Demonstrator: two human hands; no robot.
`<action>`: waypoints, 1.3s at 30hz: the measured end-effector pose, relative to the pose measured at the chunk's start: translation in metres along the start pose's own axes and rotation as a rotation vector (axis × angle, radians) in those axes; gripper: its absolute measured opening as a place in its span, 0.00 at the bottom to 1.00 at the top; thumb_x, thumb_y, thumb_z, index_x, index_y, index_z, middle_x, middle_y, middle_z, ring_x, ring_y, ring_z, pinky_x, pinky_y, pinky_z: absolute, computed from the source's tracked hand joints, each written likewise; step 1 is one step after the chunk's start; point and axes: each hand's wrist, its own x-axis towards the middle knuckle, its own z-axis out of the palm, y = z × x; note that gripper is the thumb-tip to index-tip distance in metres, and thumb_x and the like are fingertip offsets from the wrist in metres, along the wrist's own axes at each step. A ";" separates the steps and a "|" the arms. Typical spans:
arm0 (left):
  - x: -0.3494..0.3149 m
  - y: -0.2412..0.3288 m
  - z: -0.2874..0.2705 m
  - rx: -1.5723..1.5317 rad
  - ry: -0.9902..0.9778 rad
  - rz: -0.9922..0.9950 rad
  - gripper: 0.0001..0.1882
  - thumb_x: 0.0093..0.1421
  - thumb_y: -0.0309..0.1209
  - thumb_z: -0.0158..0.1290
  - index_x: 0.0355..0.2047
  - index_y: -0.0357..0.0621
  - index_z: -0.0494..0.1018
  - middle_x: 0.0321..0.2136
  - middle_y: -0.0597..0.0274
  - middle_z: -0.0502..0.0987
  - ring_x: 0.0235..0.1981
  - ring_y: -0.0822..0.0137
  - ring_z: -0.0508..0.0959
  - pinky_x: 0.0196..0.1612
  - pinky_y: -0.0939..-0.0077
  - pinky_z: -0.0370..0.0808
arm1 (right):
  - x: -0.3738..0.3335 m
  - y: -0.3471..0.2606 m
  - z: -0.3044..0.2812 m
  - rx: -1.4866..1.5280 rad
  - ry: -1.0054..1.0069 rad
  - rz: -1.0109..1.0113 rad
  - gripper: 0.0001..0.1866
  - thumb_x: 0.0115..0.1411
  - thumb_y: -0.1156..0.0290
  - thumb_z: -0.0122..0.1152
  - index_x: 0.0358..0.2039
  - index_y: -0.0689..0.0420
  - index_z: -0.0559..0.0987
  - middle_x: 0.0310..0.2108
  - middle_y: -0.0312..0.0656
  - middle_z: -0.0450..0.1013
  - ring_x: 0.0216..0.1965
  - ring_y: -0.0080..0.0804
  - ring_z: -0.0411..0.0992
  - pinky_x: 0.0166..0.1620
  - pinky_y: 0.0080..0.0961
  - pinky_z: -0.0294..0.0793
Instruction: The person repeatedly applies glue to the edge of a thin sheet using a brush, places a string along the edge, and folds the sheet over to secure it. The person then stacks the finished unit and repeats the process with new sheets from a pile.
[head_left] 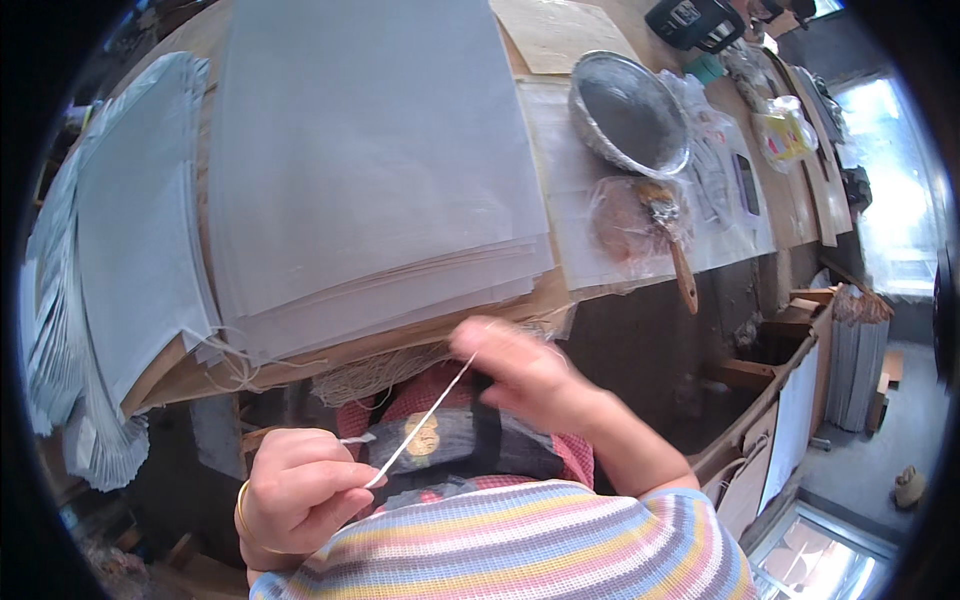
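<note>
Low in front of my striped top, my left hand [305, 490] is closed, pinching a white string [425, 420] between thumb and fingers. A short white end pokes out above that fist. The string runs straight and slanting up to my right hand [520, 368], where it meets the fingertips. Motion blurs the right hand, but its fingers look closed on the string. Just beyond, a bundle of loose pale strings [375, 372] hangs at the table's near edge. A large stack of thin grey-white sheets [375, 150] lies on the table past both hands.
More folded sheets [140, 240] drape over the table's left side. On the right stand a metal basin [630, 115], a brush [680, 255] on plastic, a phone [746, 184] and a black container [695, 22]. A wooden shelf unit [765, 400] stands at lower right.
</note>
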 end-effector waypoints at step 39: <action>0.005 -0.149 -0.033 0.868 0.416 -0.009 0.21 0.46 0.14 0.52 0.43 0.35 0.73 0.39 0.51 0.74 0.41 0.52 0.74 0.45 0.61 0.72 | 0.066 0.102 -0.051 0.390 0.319 0.660 0.18 0.48 0.80 0.67 0.22 0.51 0.63 0.22 0.23 0.57 0.25 0.12 0.55 0.27 0.14 0.57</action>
